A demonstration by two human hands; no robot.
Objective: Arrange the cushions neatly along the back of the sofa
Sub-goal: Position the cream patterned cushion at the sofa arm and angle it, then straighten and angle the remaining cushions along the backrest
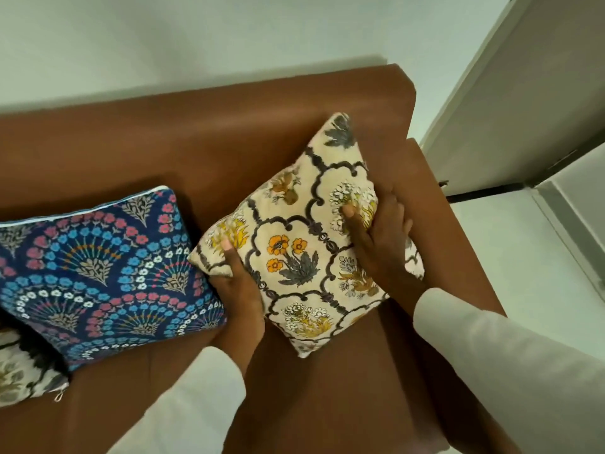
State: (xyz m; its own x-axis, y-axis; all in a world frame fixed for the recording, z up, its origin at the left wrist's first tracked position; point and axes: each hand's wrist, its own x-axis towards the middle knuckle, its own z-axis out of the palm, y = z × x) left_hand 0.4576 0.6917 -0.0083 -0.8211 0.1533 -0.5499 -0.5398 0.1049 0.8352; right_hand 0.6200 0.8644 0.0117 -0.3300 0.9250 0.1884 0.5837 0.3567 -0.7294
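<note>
A cream cushion (304, 237) with yellow and grey flowers stands tilted on one corner at the right end of the brown sofa (203, 132), leaning toward the backrest. My left hand (240, 290) grips its left corner, thumb on the front face. Its right edge is held by my right hand (379, 237), with the thumb pressed on the front. A dark blue cushion (104, 270) with pink and blue fan patterns leans against the backrest to the left, close to my left hand. At the lower left edge lies part of a third, cream and grey cushion (23, 371).
The sofa's right armrest (458, 244) runs just beyond my right hand. A pale wall (196, 37) stands behind the backrest. To the right are a white door (523, 103) and light floor (523, 273).
</note>
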